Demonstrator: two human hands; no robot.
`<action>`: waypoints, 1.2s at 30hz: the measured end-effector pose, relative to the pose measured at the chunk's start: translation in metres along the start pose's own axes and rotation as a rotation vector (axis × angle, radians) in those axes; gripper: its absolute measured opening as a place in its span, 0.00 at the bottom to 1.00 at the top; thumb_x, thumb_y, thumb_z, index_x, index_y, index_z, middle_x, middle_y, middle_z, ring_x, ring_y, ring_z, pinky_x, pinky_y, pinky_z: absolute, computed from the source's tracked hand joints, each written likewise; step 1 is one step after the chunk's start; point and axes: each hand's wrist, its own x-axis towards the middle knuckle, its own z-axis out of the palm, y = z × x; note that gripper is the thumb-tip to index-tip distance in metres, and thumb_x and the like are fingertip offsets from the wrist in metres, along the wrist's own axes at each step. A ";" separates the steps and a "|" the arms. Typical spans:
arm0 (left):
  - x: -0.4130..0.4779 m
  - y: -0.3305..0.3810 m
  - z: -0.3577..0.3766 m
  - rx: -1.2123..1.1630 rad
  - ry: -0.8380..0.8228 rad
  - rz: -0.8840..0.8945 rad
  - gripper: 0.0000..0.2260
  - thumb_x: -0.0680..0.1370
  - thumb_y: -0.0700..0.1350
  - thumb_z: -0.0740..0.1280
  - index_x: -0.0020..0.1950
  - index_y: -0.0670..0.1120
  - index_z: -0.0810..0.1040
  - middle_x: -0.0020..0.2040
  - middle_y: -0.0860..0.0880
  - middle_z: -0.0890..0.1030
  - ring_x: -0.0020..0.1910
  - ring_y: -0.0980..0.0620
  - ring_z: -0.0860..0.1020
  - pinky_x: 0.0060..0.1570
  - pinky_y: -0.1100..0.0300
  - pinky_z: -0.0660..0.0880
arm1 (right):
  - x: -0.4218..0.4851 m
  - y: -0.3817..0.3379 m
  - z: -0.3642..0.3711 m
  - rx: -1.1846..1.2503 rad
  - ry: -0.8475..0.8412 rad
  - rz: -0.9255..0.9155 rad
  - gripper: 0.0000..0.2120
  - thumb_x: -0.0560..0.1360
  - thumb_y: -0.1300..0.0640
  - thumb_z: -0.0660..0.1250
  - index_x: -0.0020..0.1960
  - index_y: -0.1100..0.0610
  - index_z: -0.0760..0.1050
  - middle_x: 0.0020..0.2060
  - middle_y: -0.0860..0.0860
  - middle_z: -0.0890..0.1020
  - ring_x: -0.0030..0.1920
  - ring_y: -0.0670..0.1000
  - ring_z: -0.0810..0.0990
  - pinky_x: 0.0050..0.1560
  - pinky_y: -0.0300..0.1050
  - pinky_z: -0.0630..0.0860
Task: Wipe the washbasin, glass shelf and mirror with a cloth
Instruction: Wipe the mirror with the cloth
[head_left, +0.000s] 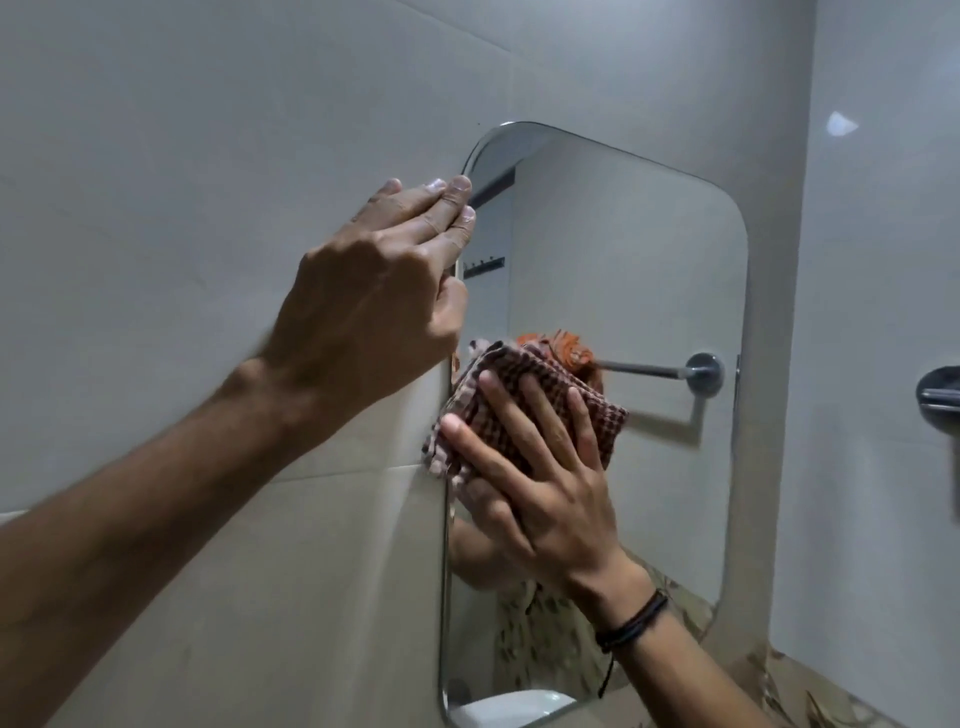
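Fingers spread flat, the right hand (540, 499) is pressing the cloth (470, 415) onto the mirror (623, 260) while the straight-fingered left hand (374, 291) is apparently bracing its edge.

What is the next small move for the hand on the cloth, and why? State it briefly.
Probably slide the brown checked cloth rightward across the rounded rectangular wall mirror. The right hand presses it flat with straight fingers at the glass's left edge, the left hand rests on the upper left edge, and the wide glass to the right lies uncovered.
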 end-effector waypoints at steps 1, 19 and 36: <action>0.000 0.000 0.000 0.000 -0.007 0.004 0.25 0.74 0.41 0.57 0.69 0.39 0.78 0.72 0.45 0.75 0.73 0.51 0.72 0.76 0.53 0.64 | -0.005 0.007 -0.003 -0.015 -0.027 -0.108 0.24 0.82 0.46 0.57 0.77 0.42 0.63 0.79 0.51 0.62 0.80 0.55 0.59 0.75 0.66 0.58; -0.002 -0.001 0.004 0.025 0.020 0.031 0.26 0.72 0.42 0.59 0.69 0.38 0.78 0.72 0.43 0.76 0.72 0.48 0.74 0.74 0.51 0.67 | -0.008 0.085 -0.001 0.172 0.347 1.338 0.29 0.79 0.40 0.45 0.80 0.44 0.56 0.81 0.47 0.53 0.81 0.48 0.48 0.80 0.49 0.42; -0.004 -0.002 0.003 0.062 -0.026 0.032 0.26 0.73 0.44 0.60 0.71 0.39 0.77 0.73 0.44 0.74 0.74 0.48 0.72 0.74 0.50 0.67 | -0.029 0.058 0.003 -0.027 0.060 0.104 0.23 0.84 0.46 0.52 0.79 0.44 0.60 0.80 0.52 0.59 0.80 0.58 0.58 0.75 0.68 0.57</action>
